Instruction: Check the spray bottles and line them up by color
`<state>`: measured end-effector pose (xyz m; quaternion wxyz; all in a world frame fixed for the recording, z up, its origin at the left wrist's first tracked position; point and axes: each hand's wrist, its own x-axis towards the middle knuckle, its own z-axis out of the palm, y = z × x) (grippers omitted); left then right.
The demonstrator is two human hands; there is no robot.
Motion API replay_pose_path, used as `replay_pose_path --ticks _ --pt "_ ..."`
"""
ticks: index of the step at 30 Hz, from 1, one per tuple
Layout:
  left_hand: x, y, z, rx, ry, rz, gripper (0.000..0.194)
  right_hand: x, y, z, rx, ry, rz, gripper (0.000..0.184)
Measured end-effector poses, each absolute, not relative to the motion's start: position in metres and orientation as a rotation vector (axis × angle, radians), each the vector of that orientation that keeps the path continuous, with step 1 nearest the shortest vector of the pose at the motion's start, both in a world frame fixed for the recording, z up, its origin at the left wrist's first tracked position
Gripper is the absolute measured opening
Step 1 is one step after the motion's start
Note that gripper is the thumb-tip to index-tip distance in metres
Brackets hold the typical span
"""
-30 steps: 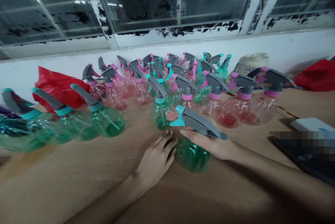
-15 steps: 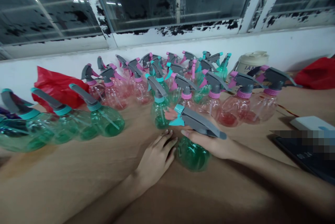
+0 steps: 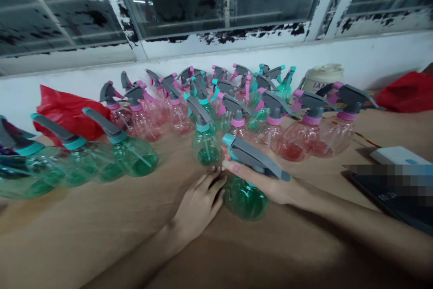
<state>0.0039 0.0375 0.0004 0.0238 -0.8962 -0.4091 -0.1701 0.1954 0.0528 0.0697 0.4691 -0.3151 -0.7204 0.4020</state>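
Observation:
My right hand [image 3: 267, 178] is wrapped round the head of a green spray bottle [image 3: 248, 201] with a grey and turquoise top. Its thumb lies across the turquoise trigger, and the fingers behind the head are mostly hidden. The bottle stands upright on the table. My left hand [image 3: 201, 196] rests flat on the wood just left of that bottle, fingers stretched and slightly apart, holding nothing. Whether its fingertips touch the bottle I cannot tell. Close beyond both hands stands another green spray bottle [image 3: 207, 147].
Several red spray bottles [image 3: 299, 144] stand at the back, mixed with green ones. More green bottles [image 3: 135, 158] line the left. Red bags [image 3: 72, 113] lie by the wall. To the right are a phone [image 3: 389, 194], a white box [image 3: 401, 156] and a pale tub [image 3: 324, 77].
My right thumb has come up over the turquoise trigger, which showed uncovered before. The left hand stays flat in about the same place. The view has shifted slightly.

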Motion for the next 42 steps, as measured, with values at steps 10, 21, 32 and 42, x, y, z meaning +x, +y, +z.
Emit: replay_pose_path --ticks 10,21,32,42 --pt "0.004 0.036 0.001 -2.762 -1.257 -0.504 0.028 0.195 0.054 0.066 -0.676 -1.759 1.013 0.024" --pt "0.004 0.037 0.001 -2.743 -1.238 -0.491 0.031 0.196 0.053 0.062 -0.773 -1.845 0.857 0.021" --pt "0.005 0.036 0.003 -2.764 -1.267 -0.481 0.030 0.198 0.055 0.063 -0.634 -1.772 1.094 0.026" --pt "0.004 0.036 0.003 -2.738 -1.249 -0.518 0.031 0.197 0.051 0.069 -0.729 -1.779 1.006 0.012"
